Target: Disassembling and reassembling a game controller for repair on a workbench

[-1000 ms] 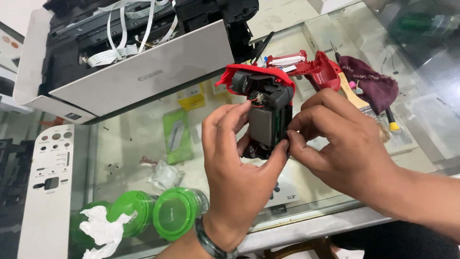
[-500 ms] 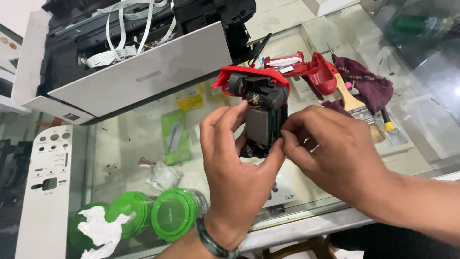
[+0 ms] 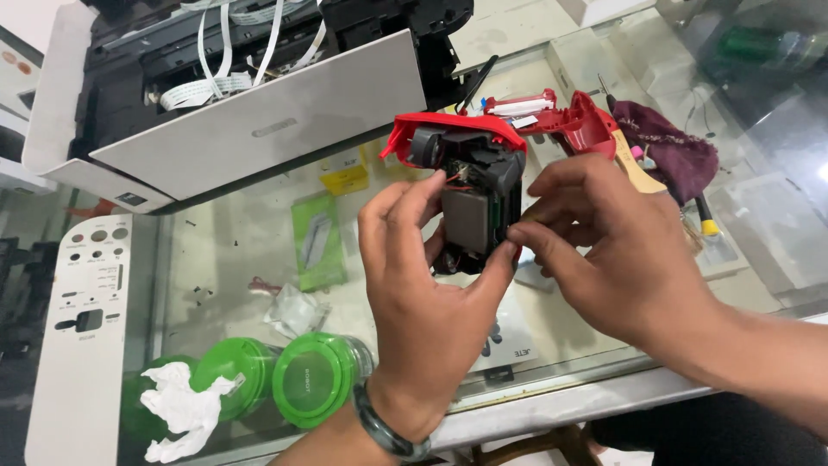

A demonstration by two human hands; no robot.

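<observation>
**Opened camera body held over the glass worktop, both hands on it**

Item under inspection: a small camera body (image 3: 473, 203) with a red outer shell, black inner frame and a grey panel facing the viewer. Part of its casing is off, and thin wires show near the top. It is raised above the glass worktop (image 3: 233, 250), not resting on it.

Left hand (image 3: 423, 293): clamped on the camera body from below and the left, thumb on one side, fingers wrapped behind. A dark bangle sits at the wrist.

Right hand (image 3: 617, 250): fingertips pinched together at the right edge of the body, touching it beside the grey panel. Whether they grip a small part or only press the edge cannot be told.

Step in hand, as judged: work on the right edge of the opened body, either freeing or seating a small part. The next move calls for a steady left-hand hold and a light, precise pinch, keeping clear of the exposed wires.

Surroundings: a loose red shell piece (image 3: 573, 121) lies just behind, a maroon cloth (image 3: 668, 151) to its right, an opened printer (image 3: 250, 95) at upper left, and green caps (image 3: 315, 380) under the glass near the front edge.
</observation>
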